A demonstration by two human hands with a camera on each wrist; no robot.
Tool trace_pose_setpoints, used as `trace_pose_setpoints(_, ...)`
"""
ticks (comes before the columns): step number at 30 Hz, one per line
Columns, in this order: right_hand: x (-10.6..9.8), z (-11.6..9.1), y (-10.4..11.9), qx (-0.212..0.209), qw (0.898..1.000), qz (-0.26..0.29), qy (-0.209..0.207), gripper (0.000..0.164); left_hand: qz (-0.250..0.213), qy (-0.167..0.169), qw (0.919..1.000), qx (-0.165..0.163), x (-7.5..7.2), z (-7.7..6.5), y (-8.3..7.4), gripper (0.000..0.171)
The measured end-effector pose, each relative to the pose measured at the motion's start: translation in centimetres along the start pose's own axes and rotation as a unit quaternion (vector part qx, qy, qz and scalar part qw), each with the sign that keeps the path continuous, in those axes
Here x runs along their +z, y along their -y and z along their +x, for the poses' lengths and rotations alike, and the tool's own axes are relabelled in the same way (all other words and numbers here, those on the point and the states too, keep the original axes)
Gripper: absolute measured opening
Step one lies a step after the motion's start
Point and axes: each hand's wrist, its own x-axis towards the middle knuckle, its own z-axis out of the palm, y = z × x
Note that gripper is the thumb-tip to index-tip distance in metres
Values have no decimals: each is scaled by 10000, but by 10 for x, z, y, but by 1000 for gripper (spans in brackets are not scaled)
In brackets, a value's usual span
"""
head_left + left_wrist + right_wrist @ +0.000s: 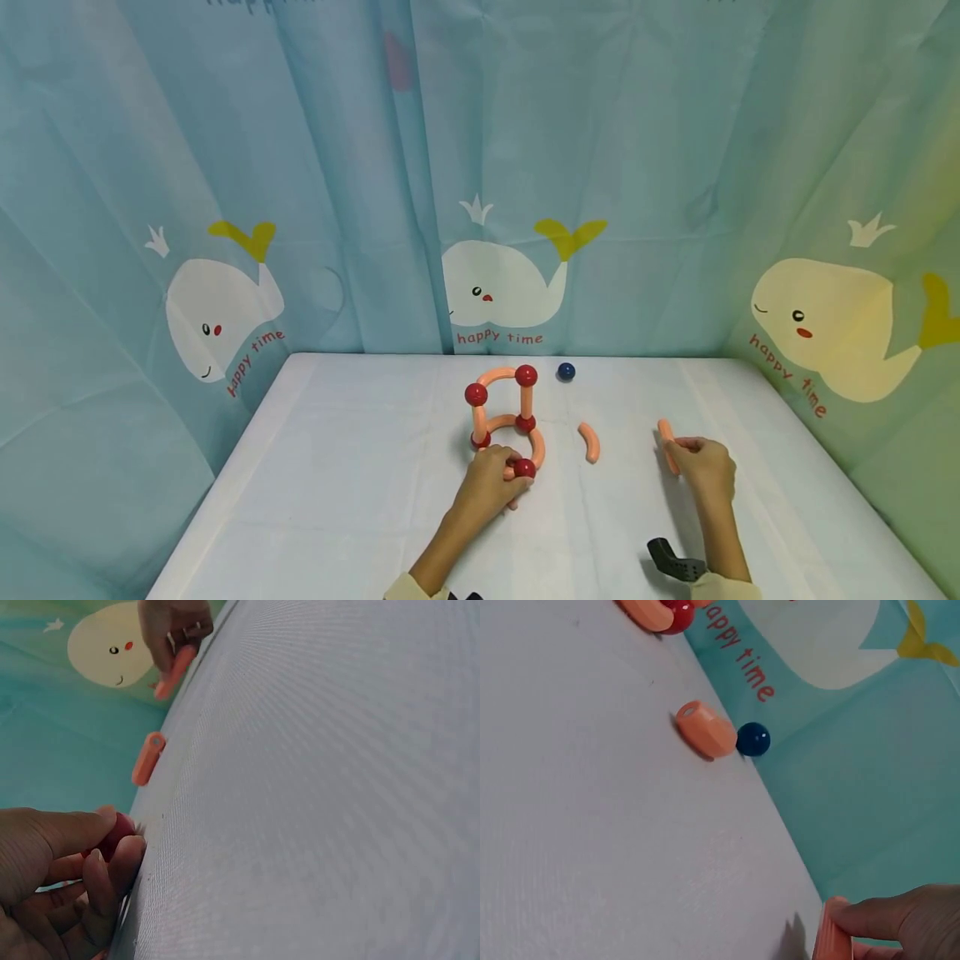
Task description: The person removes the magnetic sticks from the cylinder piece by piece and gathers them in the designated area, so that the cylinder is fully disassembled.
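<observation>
A frame of orange rods and red balls stands at mid-table: a low ring of curved rods (pixel 537 448), with two upright rods (pixel 527 402) topped by red balls (pixel 527 376) and an arched rod (pixel 497 375) across them. My left hand (pixel 480 485) pinches the red ball (pixel 525 468) at the ring's near side between thumb and fingers, also seen in the left wrist view, and hides part of the ring. Off to the right, my right hand (pixel 707 468) pinches a straight orange rod (pixel 665 431) between thumb and fingers, apart from the frame.
Between the hands lies a loose curved orange rod (pixel 591 443). Further back is a dark blue ball (pixel 566 372), close to the table's far edge. A whale-printed curtain (pixel 637 167) hangs behind the white table (pixel 315 483). A black strap piece (pixel 675 563) sits by the right wrist.
</observation>
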Motion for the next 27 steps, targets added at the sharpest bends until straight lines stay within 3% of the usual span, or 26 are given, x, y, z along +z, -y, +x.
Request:
trace_pose_setpoints(15,4,-2,-4,95,9989,-439,-155,40,-233,73,9997,2,-1,0,1,33)
trace_pose_setpoints(27,6,2,-9,38,9986,-444,-270,40,-24,-33,10000,54,1,1,2,31)
